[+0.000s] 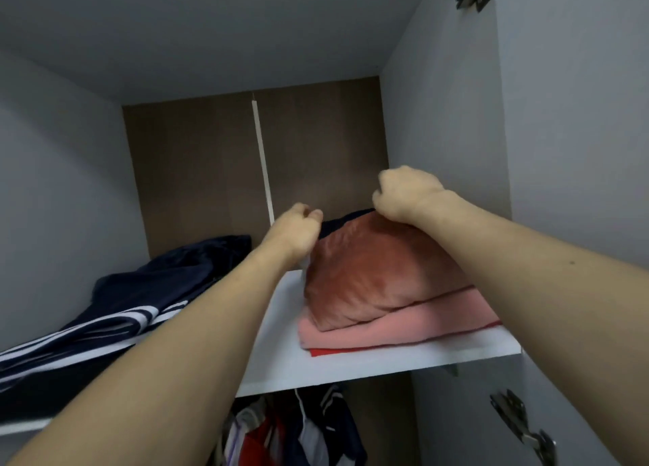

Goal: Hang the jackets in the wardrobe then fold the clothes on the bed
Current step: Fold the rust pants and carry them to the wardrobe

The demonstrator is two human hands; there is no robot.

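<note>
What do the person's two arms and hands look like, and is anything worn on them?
Both forearms are bare as far as the picture shows: no sleeves, watch, bracelet, rings or gloves are visible. The left hand and the right hand are bare too. The right forearm carries one small dark spot.

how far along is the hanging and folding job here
Done, apparently: clothes hang below the shelf. In hand: left hand and right hand grip the rust-coloured bundle on a folded pink stack. Left: a crumpled navy striped jacket; the bed is out of view.
</note>
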